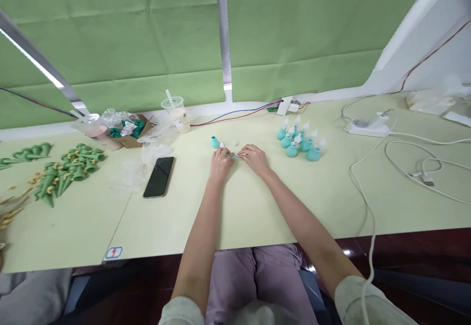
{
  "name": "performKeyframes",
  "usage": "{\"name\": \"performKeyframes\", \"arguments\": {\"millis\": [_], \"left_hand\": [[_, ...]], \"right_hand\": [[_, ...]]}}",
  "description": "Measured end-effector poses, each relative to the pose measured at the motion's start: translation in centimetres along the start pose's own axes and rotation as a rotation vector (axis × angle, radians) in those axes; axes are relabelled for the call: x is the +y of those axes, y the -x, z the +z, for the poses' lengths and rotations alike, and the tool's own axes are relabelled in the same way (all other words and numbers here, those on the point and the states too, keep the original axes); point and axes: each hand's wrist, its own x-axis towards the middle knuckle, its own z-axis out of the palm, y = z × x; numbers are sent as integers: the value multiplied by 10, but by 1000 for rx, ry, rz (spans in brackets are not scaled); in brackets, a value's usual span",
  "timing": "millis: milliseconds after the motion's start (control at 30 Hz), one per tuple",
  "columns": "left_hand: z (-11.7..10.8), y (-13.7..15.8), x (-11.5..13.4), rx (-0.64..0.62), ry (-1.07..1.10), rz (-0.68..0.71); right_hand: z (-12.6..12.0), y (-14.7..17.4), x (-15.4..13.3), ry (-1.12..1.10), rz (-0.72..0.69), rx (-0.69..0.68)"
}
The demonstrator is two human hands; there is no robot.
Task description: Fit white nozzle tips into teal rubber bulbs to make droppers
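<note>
My left hand (221, 164) has its fingers closed round a small teal piece (231, 156), mostly hidden by the fingers. Right beside it, my right hand (255, 158) is in a pinch, thumb and fingertips together at the teal piece's right side. What the right fingertips hold is too small to make out. Just beyond my left hand stands a small teal cup-shaped part (215, 141). Small whitish pieces (234, 143) lie on the table in front of the fingertips. To the right of my right hand is a group of several teal bulb-shaped items (292, 149) with pointed translucent white tips.
A black phone (159, 177) lies to the left, near crumpled clear plastic bags (145, 156). Behind are a drink cup (179, 114) and a cardboard box (132, 139). Green cone-shaped parts (79, 161) lie further left. A power strip (368, 127) and white cables are at right.
</note>
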Motion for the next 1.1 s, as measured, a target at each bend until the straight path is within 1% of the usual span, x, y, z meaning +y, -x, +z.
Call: {"name": "performKeyframes", "arguments": {"millis": [333,500,600,767,867,1100], "left_hand": [[0,-1,0,-8,6,11],[-1,-1,1,-23,-9,33],[-2,-1,2,-33,-10,37],[-3,-1,2,-34,0,28],[-1,-1,1,-33,-5,13],[-1,-1,2,-34,-4,21]], "right_hand": [[-1,0,-2,-2,12,-1],[-6,-5,-4,-33,97,-41],[-7,-6,-4,-40,113,-61],[-4,-2,-2,-26,102,-49],[-2,0,-1,31,47,-32],[-5,-2,-5,147,-20,-79]]}}
